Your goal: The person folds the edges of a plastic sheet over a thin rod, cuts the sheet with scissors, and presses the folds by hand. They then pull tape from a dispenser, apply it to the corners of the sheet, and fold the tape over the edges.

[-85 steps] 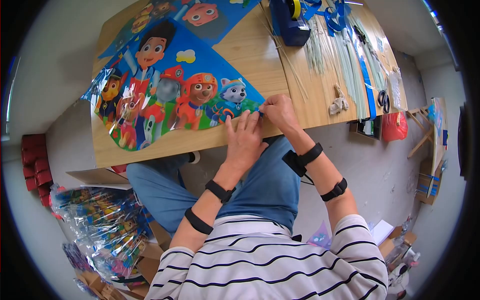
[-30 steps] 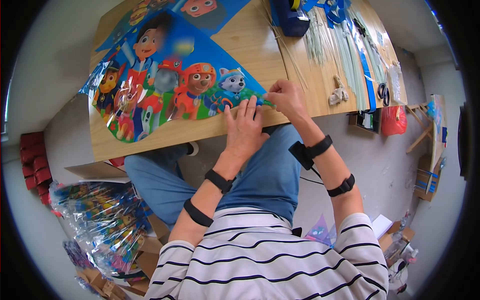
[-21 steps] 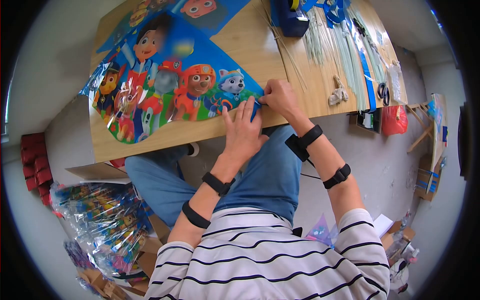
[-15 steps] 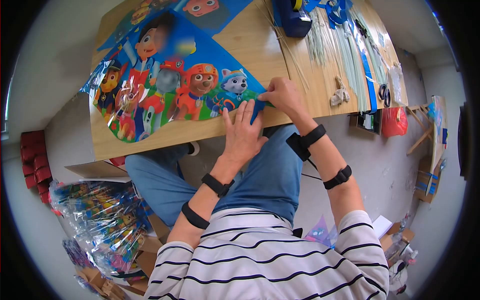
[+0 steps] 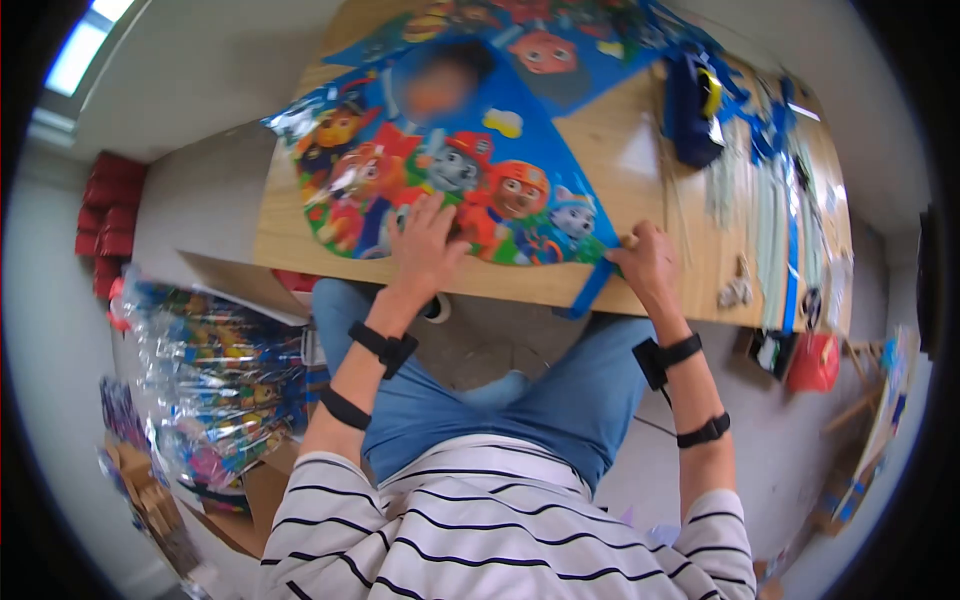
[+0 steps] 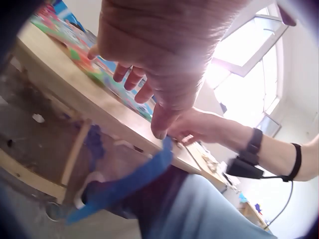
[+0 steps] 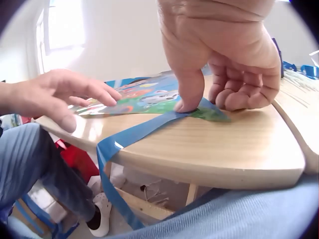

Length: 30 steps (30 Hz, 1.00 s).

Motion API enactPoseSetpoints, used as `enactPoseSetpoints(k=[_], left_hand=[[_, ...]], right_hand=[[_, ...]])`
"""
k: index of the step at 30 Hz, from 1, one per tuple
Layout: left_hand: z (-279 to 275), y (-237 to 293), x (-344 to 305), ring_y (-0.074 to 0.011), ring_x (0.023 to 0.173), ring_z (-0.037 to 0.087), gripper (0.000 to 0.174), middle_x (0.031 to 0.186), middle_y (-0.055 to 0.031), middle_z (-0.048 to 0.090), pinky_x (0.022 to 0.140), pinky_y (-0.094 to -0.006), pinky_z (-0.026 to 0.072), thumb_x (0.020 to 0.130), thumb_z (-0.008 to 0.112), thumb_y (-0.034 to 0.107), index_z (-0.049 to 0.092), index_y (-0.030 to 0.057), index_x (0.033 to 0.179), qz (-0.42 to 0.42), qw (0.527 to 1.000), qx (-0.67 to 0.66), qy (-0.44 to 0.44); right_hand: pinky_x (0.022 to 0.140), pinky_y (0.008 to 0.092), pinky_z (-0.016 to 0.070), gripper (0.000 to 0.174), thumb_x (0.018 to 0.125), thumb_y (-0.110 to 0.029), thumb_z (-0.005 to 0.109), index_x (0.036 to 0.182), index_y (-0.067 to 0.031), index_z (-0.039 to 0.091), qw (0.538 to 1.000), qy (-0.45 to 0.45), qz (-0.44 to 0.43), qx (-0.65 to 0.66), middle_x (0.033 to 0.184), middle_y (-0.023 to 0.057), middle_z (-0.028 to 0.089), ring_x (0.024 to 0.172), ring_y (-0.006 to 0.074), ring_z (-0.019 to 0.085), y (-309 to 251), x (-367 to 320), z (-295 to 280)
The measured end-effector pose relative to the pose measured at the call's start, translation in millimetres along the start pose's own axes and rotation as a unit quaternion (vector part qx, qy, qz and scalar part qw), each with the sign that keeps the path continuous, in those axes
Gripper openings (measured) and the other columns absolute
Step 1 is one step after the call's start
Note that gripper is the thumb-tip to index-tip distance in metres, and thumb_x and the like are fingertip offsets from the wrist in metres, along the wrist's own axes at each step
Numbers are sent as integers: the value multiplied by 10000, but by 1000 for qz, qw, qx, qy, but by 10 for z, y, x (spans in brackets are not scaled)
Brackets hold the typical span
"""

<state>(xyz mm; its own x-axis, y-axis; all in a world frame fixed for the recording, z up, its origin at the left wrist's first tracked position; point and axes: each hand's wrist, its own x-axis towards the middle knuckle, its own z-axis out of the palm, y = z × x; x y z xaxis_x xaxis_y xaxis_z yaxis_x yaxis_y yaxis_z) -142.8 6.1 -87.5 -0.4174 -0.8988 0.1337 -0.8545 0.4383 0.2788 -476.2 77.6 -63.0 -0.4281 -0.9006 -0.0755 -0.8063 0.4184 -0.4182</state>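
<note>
A cartoon-printed plastic sheet (image 5: 535, 225) lies on the wooden table, its right corner near the front edge. My right hand (image 5: 648, 262) is at that corner. In the right wrist view its thumb (image 7: 188, 102) presses a blue ribbon (image 7: 134, 133) onto the corner, with the other fingers curled beside it. From under the thumb the ribbon runs across the wood and drops over the table edge. My left hand (image 5: 428, 245) hovers low over the sheet's lower middle with fingers spread, holding nothing.
A blue tape dispenser (image 5: 690, 115) stands at the back right. Beside it lie thin pale rods (image 5: 770, 215), more ribbon and black scissors (image 5: 812, 305). Another printed sheet (image 5: 575, 85) lies behind. A plastic-wrapped heap (image 5: 230, 370) is on the left, and a red bag (image 5: 815, 362) lies below the table.
My left hand has left the corner and moved leftward over the sheet. The blue ribbon now hangs from the corner over the table edge. The head view has shifted, placing the table farther right.
</note>
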Motion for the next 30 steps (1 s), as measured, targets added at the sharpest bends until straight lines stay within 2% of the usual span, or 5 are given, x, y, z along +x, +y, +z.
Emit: enactPoseSetpoints(k=[9,14,21,27,30], left_hand=[[-497,-1601,164,-305,1433,341,601,1512,-81,435,1029,-791,209,902,644,401,481,112,1403,-142,985,92,-33],[-449,-635,-116,-331,1428,327,737,1559,-172,337,1014,-807,208,798,683,538,546,75,1355,9,993,118,-4],[302,1180,473,-372,1439,293,813,1482,-201,393,1035,-801,151,753,770,469,480,60,1394,120,980,-130,-96],[704,1380,1495,-266,1458,285,543,1566,51,381,1109,-708,195,913,537,531,485,324,1413,204,969,-1,-136],[248,900,948,-301,1297,427,403,1322,-87,520,988,-631,329,800,659,336,568,194,1166,201,968,-149,28]], right_hand=[[735,473,524,180,659,-127,754,804,-56,676,997,-77,-15,26,810,169,694,824,385,673,153,327,263],[713,484,513,111,816,-152,573,855,-106,666,982,157,-88,-49,874,174,674,862,406,654,-13,1119,-359],[830,492,501,204,803,-177,552,968,-98,643,939,262,-172,-142,970,171,691,1010,402,627,-1942,1415,-1346],[720,412,549,100,806,-168,602,900,-155,634,881,319,-298,-183,863,114,708,894,273,710,-2769,1281,-733],[672,419,518,103,792,-149,604,893,-145,624,867,321,-358,-131,803,71,674,774,257,688,-2672,1378,-53]])
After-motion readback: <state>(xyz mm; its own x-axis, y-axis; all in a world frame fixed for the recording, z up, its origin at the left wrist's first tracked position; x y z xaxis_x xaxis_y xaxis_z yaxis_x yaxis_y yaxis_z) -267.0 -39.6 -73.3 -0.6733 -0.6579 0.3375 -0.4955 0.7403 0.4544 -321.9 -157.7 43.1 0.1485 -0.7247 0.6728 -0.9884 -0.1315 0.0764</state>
